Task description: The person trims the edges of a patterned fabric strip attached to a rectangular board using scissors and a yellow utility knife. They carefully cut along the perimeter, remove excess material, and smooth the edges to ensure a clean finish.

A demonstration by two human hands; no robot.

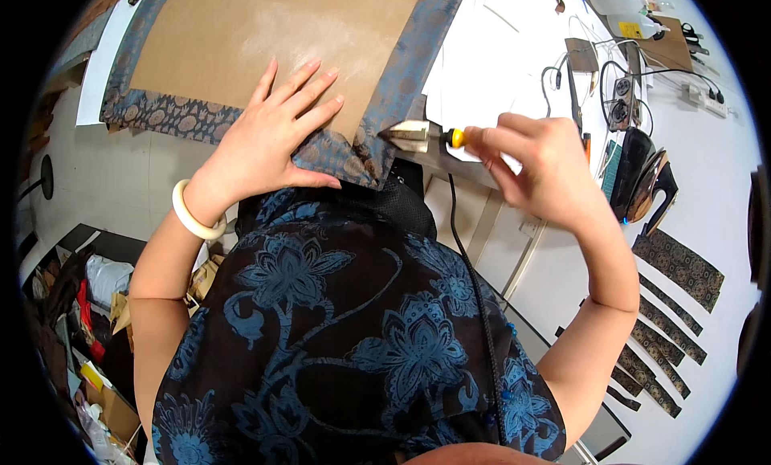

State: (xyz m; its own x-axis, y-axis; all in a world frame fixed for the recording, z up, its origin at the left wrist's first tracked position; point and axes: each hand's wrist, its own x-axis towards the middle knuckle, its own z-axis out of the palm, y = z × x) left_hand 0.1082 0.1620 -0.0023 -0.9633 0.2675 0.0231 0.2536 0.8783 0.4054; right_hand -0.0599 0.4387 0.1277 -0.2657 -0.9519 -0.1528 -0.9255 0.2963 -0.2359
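Note:
A large brown sheet [265, 31] lies on the table, with dark fabric patterned in blue and brown [173, 116] showing as a border along its edges. My left hand [277, 132] rests flat with its fingers spread, across the sheet and the fabric's near edge. My right hand [542, 164] is closed around the handle of a small pointed iron [411, 134] with a yellow collar. The iron's metal tip points left and meets the fabric near its folded, creased right corner [373, 156]. My fingers hide most of the handle.
White paper [474, 55] covers the table to the right of the fabric. Farther right are a power strip [621, 104] with cables, plastic bottles [630, 23] and several patterned strips [662, 340]. A black cord [462, 248] hangs before me. Bagged items [108, 280] lie at lower left.

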